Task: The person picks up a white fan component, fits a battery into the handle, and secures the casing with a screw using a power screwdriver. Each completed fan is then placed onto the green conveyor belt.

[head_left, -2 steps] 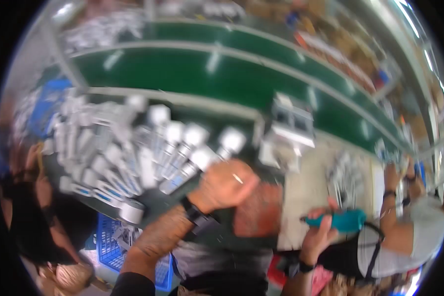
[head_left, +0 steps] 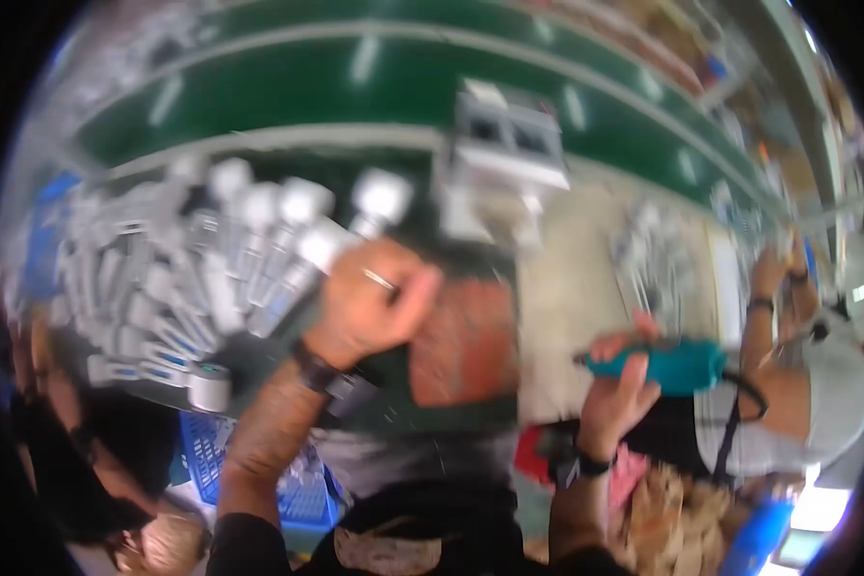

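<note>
My left hand (head_left: 367,302) is over the workbench with its fingers curled closed; the fingertips are hidden, so what they hold, if anything, does not show. Just beyond it lie several white long-handled devices with square heads (head_left: 382,195), the nearest touching or partly behind the hand. To its right, a worn reddish-brown mat (head_left: 466,346) rests on the bench. My right hand (head_left: 616,408) grips a teal electric screwdriver (head_left: 677,367), its tip pointing left and a dark cord trailing from its back end. Motion blurs the picture.
Many white parts pile up on the bench's left, beside a small white cylinder (head_left: 208,386). Behind the mat stands a white box-shaped device (head_left: 509,139). A blue basket (head_left: 302,499) sits below the bench. Co-workers' arms show at left and right (head_left: 773,278).
The view has swung, so the bench and parts sit farther left and higher. My hands are slightly farther apart. The right hand still grips the electric screwdriver.
</note>
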Tool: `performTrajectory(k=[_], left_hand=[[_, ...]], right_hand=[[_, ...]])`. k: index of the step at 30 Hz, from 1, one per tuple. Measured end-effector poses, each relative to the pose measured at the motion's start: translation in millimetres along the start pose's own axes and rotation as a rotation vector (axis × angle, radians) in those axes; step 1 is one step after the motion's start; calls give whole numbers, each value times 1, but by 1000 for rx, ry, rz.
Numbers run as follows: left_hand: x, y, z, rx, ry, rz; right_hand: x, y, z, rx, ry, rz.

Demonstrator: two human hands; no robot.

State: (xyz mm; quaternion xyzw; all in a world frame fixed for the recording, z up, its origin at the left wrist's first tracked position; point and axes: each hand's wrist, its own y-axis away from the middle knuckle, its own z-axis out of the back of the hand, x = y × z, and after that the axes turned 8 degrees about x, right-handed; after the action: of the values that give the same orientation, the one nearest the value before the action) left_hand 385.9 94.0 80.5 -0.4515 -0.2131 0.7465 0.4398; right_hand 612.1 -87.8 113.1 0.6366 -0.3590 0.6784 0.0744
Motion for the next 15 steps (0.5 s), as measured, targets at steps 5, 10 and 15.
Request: performTrajectory(k=[5,10,15], left_hand=[[-56,-33,-64,223,270,90],[-116,-75,-198,544,275,-77],[-115,-81,-292,655,164,-17]], right_hand=[[7,-1,73,-78,114,46],[16,4,107,-113,130,95],[18,11,110,-91,78,40]])
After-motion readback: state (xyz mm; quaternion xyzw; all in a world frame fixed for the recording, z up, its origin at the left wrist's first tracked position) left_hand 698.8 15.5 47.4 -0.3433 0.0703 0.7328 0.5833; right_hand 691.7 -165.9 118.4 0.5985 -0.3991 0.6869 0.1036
